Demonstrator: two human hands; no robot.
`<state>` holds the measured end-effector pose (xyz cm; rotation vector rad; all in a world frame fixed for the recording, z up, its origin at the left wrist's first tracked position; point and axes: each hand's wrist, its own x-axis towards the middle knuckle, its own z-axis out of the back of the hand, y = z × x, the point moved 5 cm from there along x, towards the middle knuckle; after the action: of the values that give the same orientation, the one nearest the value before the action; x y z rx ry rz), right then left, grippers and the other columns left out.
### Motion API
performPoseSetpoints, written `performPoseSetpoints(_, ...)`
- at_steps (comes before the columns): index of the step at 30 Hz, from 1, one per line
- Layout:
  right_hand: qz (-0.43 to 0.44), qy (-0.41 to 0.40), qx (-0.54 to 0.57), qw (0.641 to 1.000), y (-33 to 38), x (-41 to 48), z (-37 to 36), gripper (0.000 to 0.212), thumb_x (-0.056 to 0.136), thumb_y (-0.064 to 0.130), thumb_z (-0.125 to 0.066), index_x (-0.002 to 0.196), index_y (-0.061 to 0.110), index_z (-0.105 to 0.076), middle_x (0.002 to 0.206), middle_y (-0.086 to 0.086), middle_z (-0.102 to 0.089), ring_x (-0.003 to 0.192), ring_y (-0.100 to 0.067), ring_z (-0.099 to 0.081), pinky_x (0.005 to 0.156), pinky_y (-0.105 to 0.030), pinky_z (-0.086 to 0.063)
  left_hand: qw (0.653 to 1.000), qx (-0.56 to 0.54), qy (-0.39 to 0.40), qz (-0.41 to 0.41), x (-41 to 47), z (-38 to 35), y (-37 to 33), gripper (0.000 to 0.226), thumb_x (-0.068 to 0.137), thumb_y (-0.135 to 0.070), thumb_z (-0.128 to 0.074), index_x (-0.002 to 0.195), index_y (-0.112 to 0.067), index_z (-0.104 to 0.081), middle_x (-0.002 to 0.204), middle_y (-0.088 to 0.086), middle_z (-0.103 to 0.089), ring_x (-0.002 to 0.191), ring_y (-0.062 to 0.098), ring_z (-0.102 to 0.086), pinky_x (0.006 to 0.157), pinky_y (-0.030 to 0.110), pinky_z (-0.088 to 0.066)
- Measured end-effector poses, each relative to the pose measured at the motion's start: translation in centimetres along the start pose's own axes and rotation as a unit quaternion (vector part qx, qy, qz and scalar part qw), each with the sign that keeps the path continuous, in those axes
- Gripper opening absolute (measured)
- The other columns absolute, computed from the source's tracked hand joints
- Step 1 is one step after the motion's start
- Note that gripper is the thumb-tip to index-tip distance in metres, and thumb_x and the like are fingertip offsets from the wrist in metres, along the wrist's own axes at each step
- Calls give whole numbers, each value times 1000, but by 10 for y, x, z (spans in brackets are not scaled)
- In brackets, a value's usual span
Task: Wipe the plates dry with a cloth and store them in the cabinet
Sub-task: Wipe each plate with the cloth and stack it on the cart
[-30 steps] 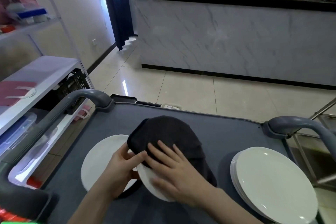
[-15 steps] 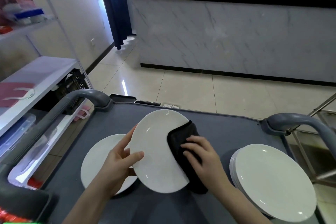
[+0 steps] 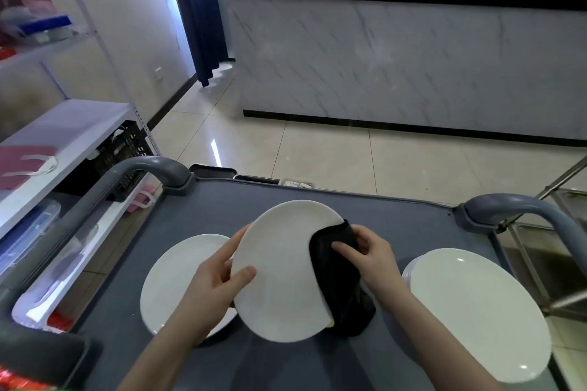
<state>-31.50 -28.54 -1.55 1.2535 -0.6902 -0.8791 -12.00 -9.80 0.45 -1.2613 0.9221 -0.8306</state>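
Your left hand [image 3: 213, 294] grips the white plate [image 3: 276, 276] at its left rim, thumb laid across the face and fingers curled round the edge behind. Your right hand [image 3: 373, 259] pinches the black cloth [image 3: 338, 282] onto the plate's right rim, thumb on the near side and the other fingers hidden behind the fabric. The cloth wraps over that edge and hangs down past the lower rim; you cannot tell whether its tail touches the surface below.

The plate is held up off the grey cart top [image 3: 403, 232], tilted with its face towards you. To its left a single plate [image 3: 171, 282] lies flat on the cart, partly covered in view by the held one and your left wrist. To the right, well apart from the cloth, sits a stack of plates [image 3: 476, 314], also flat.

Grey cart handles curve up at the far left corner [image 3: 152, 165] and far right corner [image 3: 514, 203]. Beyond the left edge stands a white shelf unit [image 3: 70, 124] with a black crate [image 3: 127, 146] under its board. Across the tiled floor [image 3: 333, 155] runs a marble-fronted counter [image 3: 413, 67], with a dark blue curtain [image 3: 197, 9] at its left.
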Motion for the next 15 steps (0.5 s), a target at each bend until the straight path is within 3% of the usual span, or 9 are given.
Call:
performPoseSetpoints(4,72,36,-28,996,29,8,-3,25,79,6,-74,91,28,-71,88,9,-72,87,-7,-67,80,-23,-51,983,173,-1,-69,6,-8,-16,57,94,-12,-58,126,-60,-50,111,-15,-70,102,7,-64,83,23,-52)
performPoseSetpoints(7,146,71,-129,978,45,3,-18,25,76,9,-76,90,29,-73,86,19,-71,85,1,-65,78,-14,-47,938,330,1,-107,10,-22,-24,59,96,-10,-52,124,-62,-45,91,-10,-70,84,10,-62,77,24,-49)
performPoseSetpoints(9,187,72,-188,962,48,-4,-23,25,74,16,-72,96,30,-72,87,27,-67,86,-3,-64,79,-13,-46,915,378,-5,-141,8,-30,-30,55,96,-15,-48,123,-63,-43,85,-20,-65,77,6,-59,71,20,-48)
performPoseSetpoints(11,189,71,-207,957,41,-9,-19,33,74,17,-71,102,34,-69,89,31,-65,87,-2,-64,80,-12,-45,898,403,-15,-174,3,-33,-34,50,94,-18,-46,124,-58,-48,89,-31,-61,75,3,-59,68,19,-48)
performPoseSetpoints(15,107,73,-217,967,7,-14,-1,32,78,5,-73,103,25,-72,92,19,-70,88,5,-64,78,-16,-45,876,421,-24,-234,-7,-31,-38,46,86,-18,-48,125,-41,-57,107,-24,-66,78,14,-65,62,36,-54)
